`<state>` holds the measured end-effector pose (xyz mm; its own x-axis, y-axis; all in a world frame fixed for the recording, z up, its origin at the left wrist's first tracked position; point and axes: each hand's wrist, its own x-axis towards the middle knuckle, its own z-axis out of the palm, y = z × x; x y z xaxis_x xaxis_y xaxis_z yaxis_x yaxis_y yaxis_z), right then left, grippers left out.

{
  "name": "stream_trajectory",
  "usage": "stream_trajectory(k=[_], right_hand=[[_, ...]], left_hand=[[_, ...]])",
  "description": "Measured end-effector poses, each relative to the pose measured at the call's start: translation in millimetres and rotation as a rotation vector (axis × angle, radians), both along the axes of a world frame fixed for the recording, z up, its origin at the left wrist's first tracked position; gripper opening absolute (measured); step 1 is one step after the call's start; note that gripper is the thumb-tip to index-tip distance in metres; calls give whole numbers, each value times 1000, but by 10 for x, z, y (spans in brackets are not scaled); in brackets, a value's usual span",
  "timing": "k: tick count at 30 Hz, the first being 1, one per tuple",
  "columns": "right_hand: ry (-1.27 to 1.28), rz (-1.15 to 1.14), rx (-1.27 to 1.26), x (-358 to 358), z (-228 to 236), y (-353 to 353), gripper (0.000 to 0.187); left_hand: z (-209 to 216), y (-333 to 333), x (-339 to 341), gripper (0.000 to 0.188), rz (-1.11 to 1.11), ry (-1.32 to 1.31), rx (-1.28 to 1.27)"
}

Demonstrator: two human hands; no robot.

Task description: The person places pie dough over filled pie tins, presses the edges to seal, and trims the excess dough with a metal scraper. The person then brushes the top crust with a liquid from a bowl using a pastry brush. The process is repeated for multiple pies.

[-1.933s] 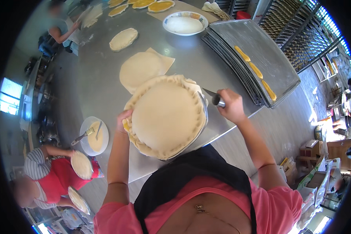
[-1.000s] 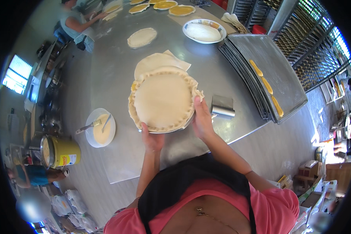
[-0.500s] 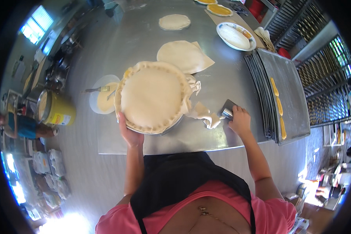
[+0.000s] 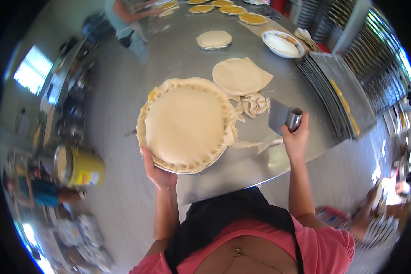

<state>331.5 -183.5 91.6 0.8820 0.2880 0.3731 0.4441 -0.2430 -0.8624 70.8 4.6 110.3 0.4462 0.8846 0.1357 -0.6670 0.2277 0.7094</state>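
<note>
The pie (image 4: 185,125) is big and round, with pale, raw dough puffed up on top. It sits in a shiny metal pan (image 4: 214,163), held up at the near edge of the metal table (image 4: 178,64). Its edge is pinched into little bumps all around, and a bit of yellow shows at the upper left. On the right, loose dough (image 4: 231,132) hangs off the rim.

The left hand (image 4: 160,176) grips the pan from below, with the thumb up at the side. The right hand (image 4: 296,134) is closed around the round handle of a metal dough scraper (image 4: 277,116). Its flat blade is just beside a crumpled heap of dough scraps (image 4: 253,106); I can't tell if they touch. A thin strip of dough (image 4: 255,145) lies between the pie and the right hand.

Behind the scraps is a flat dough sheet (image 4: 237,76). Farther back are a smaller dough-topped pie (image 4: 213,39) and some yellow-filled pies (image 4: 252,18). A white bowl (image 4: 284,55) stands near the stack of dark trays (image 4: 345,93) on the right.
</note>
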Motion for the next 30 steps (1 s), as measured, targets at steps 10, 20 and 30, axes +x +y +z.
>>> stream_trajectory(k=[10, 20, 30], right_hand=[[158, -261, 131, -1626, 96, 286, 39], [11, -263, 129, -1945, 18, 1001, 41], [108, -591, 152, -2872, -209, 2005, 44]], left_hand=[[217, 751, -335, 52, -260, 39, -61], [560, 1755, -168, 51, -549, 75, -39], [418, 2943, -77, 46, -803, 60, -23]])
